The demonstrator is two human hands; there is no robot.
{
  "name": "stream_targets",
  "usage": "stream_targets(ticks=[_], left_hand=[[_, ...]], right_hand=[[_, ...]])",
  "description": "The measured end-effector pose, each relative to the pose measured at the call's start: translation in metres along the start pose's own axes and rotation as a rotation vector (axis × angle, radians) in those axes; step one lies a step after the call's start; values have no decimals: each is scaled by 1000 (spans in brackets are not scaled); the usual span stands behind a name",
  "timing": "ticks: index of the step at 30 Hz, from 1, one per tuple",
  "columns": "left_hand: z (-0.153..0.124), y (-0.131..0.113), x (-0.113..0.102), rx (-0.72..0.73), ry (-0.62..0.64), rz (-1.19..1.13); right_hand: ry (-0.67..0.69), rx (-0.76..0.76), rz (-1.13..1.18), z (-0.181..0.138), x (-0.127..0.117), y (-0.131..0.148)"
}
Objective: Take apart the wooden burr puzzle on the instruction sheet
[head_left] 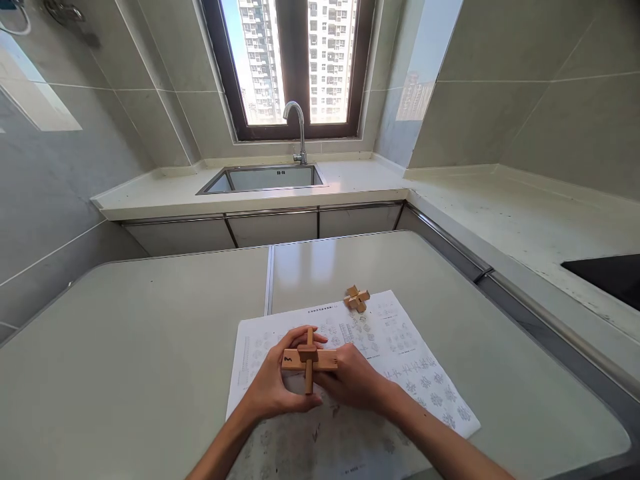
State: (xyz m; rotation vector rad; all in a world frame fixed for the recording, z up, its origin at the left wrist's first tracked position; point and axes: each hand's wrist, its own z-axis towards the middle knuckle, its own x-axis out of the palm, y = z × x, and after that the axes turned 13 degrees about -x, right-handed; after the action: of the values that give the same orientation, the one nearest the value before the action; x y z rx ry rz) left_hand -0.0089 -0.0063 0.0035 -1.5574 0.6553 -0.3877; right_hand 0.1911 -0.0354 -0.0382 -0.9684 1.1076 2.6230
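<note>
Two hands: my left hand (273, 387) and right hand (350, 380) both grip the wooden cross puzzle (309, 360), low centre.
Beyond: smaller wooden puzzle (357, 299) on the printed sheet (400, 347), on the bench (125, 347).

The tan wooden cross-shaped puzzle (309, 360) bears a small black mark. At one o'clock sits a smaller tan wooden knot puzzle (357, 299), on the white paper sheet (410, 373) printed with grey diagrams.
</note>
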Motion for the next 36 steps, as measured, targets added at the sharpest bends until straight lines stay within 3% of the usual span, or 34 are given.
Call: stream_targets(ticks=[7, 12, 18, 28, 36], left_hand=[[0, 3, -2, -20, -105, -1], [0, 2, -4, -38, -110, 37], [-1, -2, -1, -37, -144, 110], [0, 1, -1, -92, -169, 79], [2, 11, -3, -124, -181, -25]], right_hand=[[-17, 101, 79, 2, -11, 4], [-83, 172, 444, 4, -22, 6], [-186, 408, 897, 4, -14, -3], [-231, 450, 1007, 7, -8, 4], [-302, 461, 1222, 12, -8, 11]])
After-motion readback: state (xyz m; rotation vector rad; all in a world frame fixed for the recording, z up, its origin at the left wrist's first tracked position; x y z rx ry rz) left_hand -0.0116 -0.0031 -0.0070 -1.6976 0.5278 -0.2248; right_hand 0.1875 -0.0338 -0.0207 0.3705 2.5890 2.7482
